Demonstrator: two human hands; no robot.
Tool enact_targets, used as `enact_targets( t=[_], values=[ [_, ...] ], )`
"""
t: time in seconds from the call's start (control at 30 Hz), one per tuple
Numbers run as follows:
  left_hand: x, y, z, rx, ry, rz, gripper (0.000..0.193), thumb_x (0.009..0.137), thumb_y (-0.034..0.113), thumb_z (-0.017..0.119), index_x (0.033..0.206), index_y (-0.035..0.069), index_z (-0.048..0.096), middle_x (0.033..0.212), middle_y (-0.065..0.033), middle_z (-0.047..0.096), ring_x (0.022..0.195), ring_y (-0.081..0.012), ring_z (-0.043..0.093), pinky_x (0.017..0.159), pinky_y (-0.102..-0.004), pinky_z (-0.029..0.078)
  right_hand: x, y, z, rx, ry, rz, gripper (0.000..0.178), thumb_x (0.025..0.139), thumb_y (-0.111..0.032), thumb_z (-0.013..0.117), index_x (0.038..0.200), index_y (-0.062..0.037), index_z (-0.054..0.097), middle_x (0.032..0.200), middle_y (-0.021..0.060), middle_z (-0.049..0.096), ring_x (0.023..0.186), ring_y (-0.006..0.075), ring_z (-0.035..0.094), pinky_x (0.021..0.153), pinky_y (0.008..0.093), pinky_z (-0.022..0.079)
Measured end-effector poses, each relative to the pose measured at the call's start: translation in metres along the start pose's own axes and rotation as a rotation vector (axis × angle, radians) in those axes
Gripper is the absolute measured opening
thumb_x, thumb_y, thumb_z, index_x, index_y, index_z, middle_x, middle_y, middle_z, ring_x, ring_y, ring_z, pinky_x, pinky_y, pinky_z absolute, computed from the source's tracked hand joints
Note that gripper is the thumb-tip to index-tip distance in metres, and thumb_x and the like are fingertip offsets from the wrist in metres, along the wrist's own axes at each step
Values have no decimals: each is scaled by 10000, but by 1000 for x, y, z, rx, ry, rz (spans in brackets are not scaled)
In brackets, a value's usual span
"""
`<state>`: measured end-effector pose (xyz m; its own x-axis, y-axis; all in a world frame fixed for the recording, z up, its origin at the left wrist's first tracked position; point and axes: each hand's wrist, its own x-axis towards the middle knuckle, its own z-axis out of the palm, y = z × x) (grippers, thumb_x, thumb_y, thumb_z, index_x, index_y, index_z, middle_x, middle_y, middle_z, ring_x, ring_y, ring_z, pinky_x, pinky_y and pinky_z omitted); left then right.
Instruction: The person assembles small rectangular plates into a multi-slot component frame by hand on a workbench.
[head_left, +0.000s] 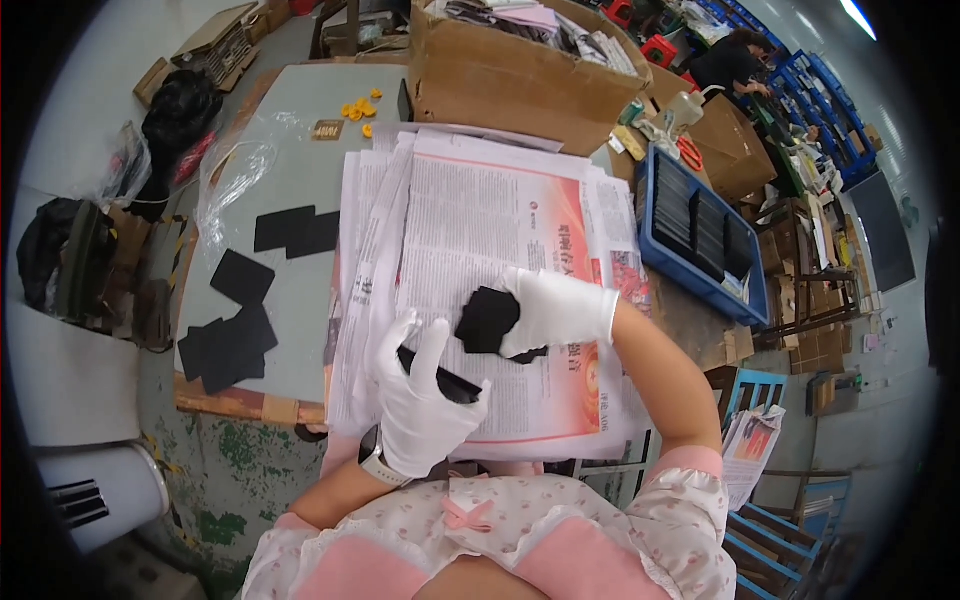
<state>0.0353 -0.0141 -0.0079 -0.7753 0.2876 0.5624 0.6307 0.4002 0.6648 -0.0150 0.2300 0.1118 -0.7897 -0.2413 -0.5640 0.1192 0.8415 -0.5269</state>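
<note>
Both of my hands wear white gloves over a stack of newspapers (470, 210). My left hand (425, 415) is curled around a small stack of black cards (452, 386), its edge showing between thumb and fingers. Just to the right and farther off, my right hand (560, 312) grips several black cards (487, 318), somewhat fanned out. A few dark corners stick out below that hand. Left of the newspapers, more loose black cards (228, 350) lie overlapping on the grey tabletop (300, 340).
A blue tray (660, 245) holding rows of black pieces stands at the right. Behind the newspapers is a cardboard box (510, 95) full of papers. Small yellow pieces (357, 107) and clear plastic film (240, 180) lie at the far left. Another person (730, 65) works at the back right.
</note>
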Motion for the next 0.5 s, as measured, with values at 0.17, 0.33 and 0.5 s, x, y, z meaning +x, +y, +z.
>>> enact_targets(
  t=[0.17,0.33,0.5],
  values=[
    [8,12,11,32,22,44,1365,602,515,1090,1658,23,381,1625,-328,388,1417,-500,526,1155,-583,514,-16,-41,65,379,214,-101,400,1120,-337,716,1351,-10,705,1106,226,804,1037,381,802,917,422,625],
    [1,0,14,143,51,101,1176,719,312,1009,1670,11,387,1575,-302,423,1395,-478,543,1135,-557,528,-45,-26,64,275,106,-191,495,1173,-406,596,1477,-21,664,1068,247,809,976,436,802,910,460,630],
    [6,9,-10,15,-14,19,1076,754,201,948,1666,-1,415,1514,-248,492,1348,-423,588,1103,-509,550,-46,0,86,254,472,-627,1015,847,-421,996,1605,38,501,1474,303,666,1303,433,711,1104,462,596]
  ],
)
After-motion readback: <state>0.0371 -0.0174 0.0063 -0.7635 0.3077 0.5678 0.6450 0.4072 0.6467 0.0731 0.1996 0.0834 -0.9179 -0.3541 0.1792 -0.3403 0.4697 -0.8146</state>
